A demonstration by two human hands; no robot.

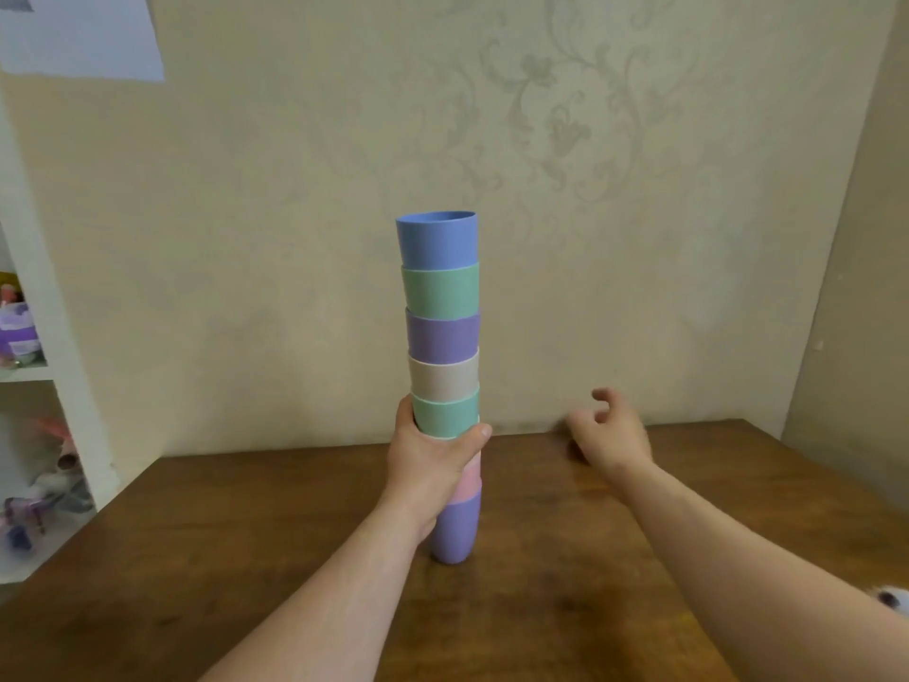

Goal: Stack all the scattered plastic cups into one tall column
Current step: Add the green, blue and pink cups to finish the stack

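A tall column of nested plastic cups [442, 337] stands upright on the brown wooden table [541, 558]. A blue cup is on top, with green, purple, beige, green, pink and purple cups below it. My left hand [428, 460] is wrapped around the column's lower middle, hiding part of the cups there. The bottom purple cup [455, 529] rests on the table. My right hand [610, 430] hovers to the right of the column, apart from it, fingers loosely curled and holding nothing. No loose cups are in view.
The table backs against a patterned beige wall [541, 164]. A white shelf unit [44, 376] with toys stands at the left, past the table's edge. A small white object [893, 597] shows at the right frame edge.
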